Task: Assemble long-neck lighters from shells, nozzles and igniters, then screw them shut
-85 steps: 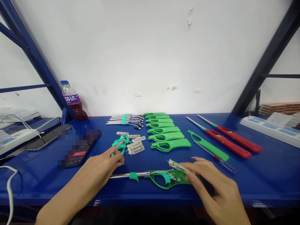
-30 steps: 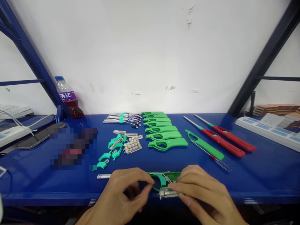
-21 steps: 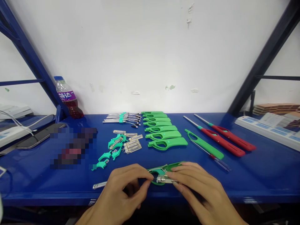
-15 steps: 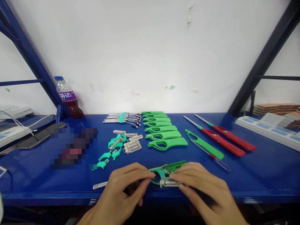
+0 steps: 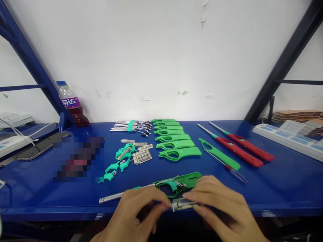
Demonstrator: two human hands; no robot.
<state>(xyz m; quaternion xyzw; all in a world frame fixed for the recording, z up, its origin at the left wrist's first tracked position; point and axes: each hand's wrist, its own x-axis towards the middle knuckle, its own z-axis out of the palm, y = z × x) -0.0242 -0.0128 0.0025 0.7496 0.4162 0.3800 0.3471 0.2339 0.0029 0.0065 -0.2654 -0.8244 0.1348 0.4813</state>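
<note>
Between my right thumb and fingers, my right hand [image 5: 222, 205] grips a clear lighter gas tank [image 5: 185, 203], held nearly level over the table's front edge. My left hand [image 5: 141, 213] pinches at the tank's white valve end; its fingertips partly hide that spot. Just behind both hands lies an opened green lighter handle half [image 5: 191, 178], hollow side up. It holds a teal trigger [image 5: 173, 185], thin wires and a metal lighter tube [image 5: 111, 197] that points left. My left hand covers part of the tube.
Several green handle halves [image 5: 181, 153] are stacked in a row behind. Left of them lie clear tanks [image 5: 141, 157], teal triggers [image 5: 124, 163] and metal tubes [image 5: 123, 128]. Rightward are red lighters [image 5: 242, 153], a screwdriver [image 5: 237, 174] and a power strip [image 5: 285, 139]. A bottle [image 5: 73, 106] stands back left.
Both hands and the gas tank have moved slightly toward me, off the green handle half, so more of the trigger, wires and metal tube shows. The left fingertips have come to the tank's valve end.
</note>
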